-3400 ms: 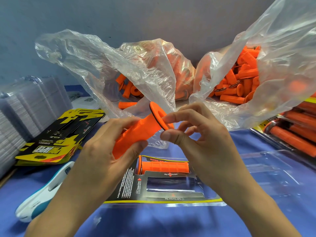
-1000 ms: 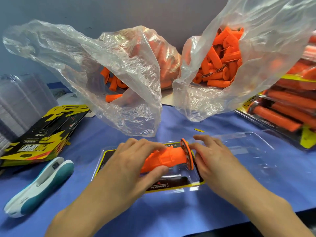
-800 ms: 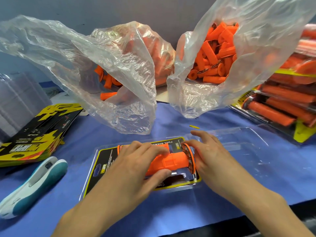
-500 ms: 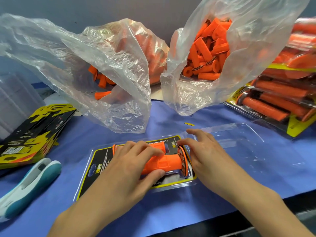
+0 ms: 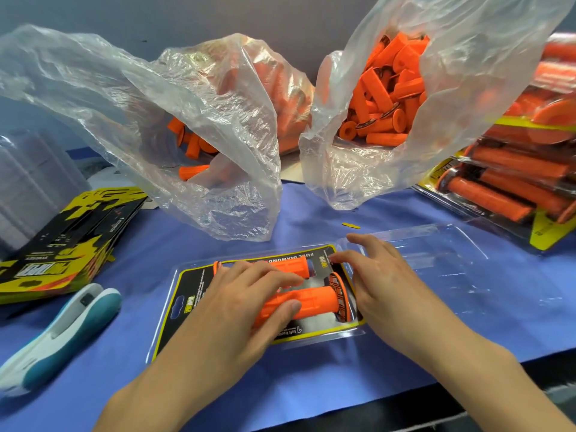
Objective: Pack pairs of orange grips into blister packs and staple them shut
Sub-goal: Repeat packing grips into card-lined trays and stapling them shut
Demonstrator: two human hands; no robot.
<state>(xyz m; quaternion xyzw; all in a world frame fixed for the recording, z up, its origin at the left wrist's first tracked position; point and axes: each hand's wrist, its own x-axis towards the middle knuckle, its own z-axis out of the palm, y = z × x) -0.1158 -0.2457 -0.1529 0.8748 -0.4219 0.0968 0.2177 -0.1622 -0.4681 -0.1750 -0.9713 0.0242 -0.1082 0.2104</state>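
Now, press the near grip [image 5: 311, 302] down flat into its hollow in the pack [image 5: 190, 294], at 6 o'clock on the table [image 5: 311, 378]. Gripping it already with the left hand [image 5: 246, 294]: fingers over the top, thumb on the near side, clamped on the grip. Hard to tell whether fully seated yet, so push evenly along the whole length, not only at one end. Mind the wide round end at 3 o'clock of the grip; tuck that into the wider part of the hollow. Steady the pack with the right hand [image 5: 383, 275], fingers apart and fairly straight, tips touching the pack's far right corner, holding nothing. Press that corner down to stop the pack sliding on the table. Do not bump the far grip [image 5: 290, 265], lying in its own hollow just beside, at 12 o'clock of the near one. Feel for a snug fit, then let go slowly. Next, most likely, fold the clear lid [image 5: 436, 254], lying open at 3 o'clock of the pack, over both grips. Reach for the stapler [image 5: 62, 332] at 8 o'clock only after that. Leave alone the bag of loose grips [image 5: 193, 113] at 11 o'clock and the other bag [image 5: 461, 73] at 1 o'clock for now.
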